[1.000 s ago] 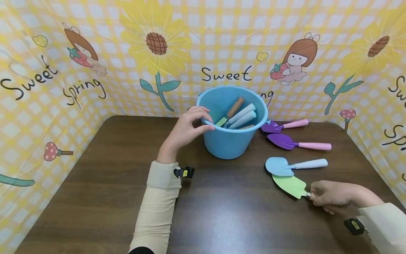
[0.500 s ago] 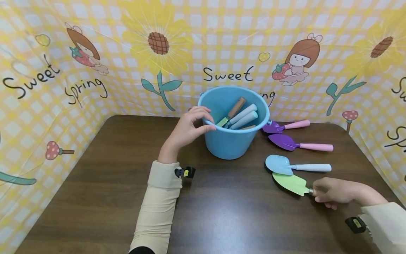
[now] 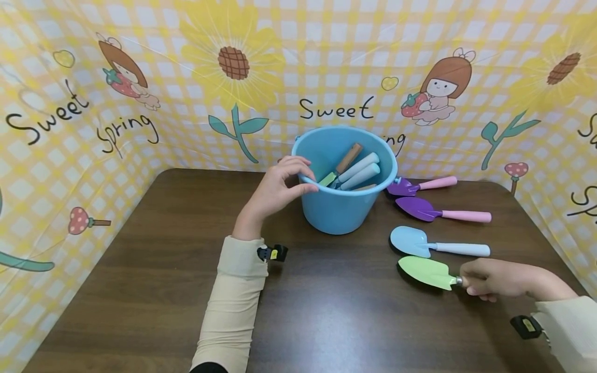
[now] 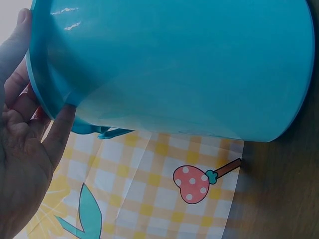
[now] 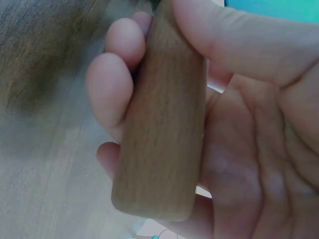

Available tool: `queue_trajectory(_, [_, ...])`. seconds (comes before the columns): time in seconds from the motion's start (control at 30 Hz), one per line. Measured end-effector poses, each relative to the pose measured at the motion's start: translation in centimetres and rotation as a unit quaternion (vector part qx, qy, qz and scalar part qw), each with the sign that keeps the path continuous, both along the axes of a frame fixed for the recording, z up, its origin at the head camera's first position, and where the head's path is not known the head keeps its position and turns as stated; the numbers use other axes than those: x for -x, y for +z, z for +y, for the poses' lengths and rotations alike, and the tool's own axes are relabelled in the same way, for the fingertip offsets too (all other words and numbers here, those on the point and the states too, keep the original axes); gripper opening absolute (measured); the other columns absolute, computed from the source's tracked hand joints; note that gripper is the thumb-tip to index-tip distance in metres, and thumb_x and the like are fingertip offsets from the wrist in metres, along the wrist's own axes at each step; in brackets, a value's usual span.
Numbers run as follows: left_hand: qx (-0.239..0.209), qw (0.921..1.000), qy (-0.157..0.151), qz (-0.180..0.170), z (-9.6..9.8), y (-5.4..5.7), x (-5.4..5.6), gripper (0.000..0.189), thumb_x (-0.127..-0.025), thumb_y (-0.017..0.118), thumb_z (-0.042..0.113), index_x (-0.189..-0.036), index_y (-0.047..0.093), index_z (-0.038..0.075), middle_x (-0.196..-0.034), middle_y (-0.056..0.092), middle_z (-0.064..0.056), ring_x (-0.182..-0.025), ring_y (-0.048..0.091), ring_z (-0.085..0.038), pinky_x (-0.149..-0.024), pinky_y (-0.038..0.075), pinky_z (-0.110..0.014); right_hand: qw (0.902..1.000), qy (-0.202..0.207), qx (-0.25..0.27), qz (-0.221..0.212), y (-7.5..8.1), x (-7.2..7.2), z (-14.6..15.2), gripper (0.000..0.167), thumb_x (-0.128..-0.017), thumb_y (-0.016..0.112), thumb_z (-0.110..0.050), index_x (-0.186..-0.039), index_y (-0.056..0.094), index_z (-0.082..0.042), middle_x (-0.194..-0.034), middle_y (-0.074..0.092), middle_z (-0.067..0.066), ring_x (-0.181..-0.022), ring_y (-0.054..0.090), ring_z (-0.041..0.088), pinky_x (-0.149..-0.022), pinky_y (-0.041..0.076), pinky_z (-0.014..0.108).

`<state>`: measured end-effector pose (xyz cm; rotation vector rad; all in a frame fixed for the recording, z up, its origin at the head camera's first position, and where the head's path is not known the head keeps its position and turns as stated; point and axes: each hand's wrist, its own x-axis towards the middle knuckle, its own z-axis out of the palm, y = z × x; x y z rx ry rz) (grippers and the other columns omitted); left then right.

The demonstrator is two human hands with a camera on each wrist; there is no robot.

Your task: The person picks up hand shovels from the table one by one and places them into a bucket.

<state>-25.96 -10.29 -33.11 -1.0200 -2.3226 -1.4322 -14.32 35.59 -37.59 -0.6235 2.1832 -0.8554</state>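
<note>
My left hand point(image 3: 277, 189) pinches the near-left rim of a light blue bucket point(image 3: 338, 215), thumb and fingers on either side of the rim. Its wall fills much of the left wrist view. At the right, my right hand point(image 3: 506, 278) grips a green garden trowel point(image 3: 425, 272) by its handle. In the right wrist view that handle point(image 5: 159, 134) is brown wood, with fingers and thumb curled round it. The green blade points left, close over the table and just in front of a light blue hand shovel point(image 3: 410, 242).
Inside the bucket lean a wooden handle point(image 3: 349, 158) and light blue handles point(image 3: 358, 178). Right of it lie a purple trowel point(image 3: 416, 209) and a purple hand shovel point(image 3: 403, 187), both pink-handled. A patterned cloth point(image 3: 224, 140) stands behind the dark wooden table point(image 3: 154, 269).
My right hand has shifted slightly right and turned the green trowel, whose blade has come out from under the light blue shovel. That shovel has swung slightly. My left hand stays on the rim.
</note>
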Motion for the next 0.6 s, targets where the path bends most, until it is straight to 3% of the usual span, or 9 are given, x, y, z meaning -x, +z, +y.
queue_trajectory(0.37, [-0.001, 1.0, -0.001, 0.0, 0.03, -0.04, 0.05, 0.012, -0.083, 0.08, 0.012, -0.091, 0.072, 0.006, -0.096, 0.073, -0.007, -0.124, 0.051, -0.02, -0.111, 0.038, -0.043, 0.9985, 0.035, 0.04, 0.013, 0.55, 0.35, -0.37, 0.017, -0.098, 0.052, 0.0, -0.083, 0.044, -0.002, -0.074, 0.045, -0.014, -0.061, 0.047, -0.003, -0.049, 0.041, 0.023])
queue_trajectory(0.6, [-0.002, 1.0, 0.0, 0.0, 0.05, 0.02, -0.04, 0.013, -0.083, 0.081, 0.012, -0.091, 0.072, 0.007, -0.097, 0.073, -0.007, -0.124, 0.051, -0.019, -0.11, 0.039, -0.043, 0.9974, 0.044, 0.049, 0.029, 0.92, 0.38, -0.57, 0.017, -0.098, 0.05, 0.002, -0.083, 0.043, -0.002, -0.07, 0.043, -0.006, -0.063, 0.046, -0.003, -0.05, 0.041, 0.024])
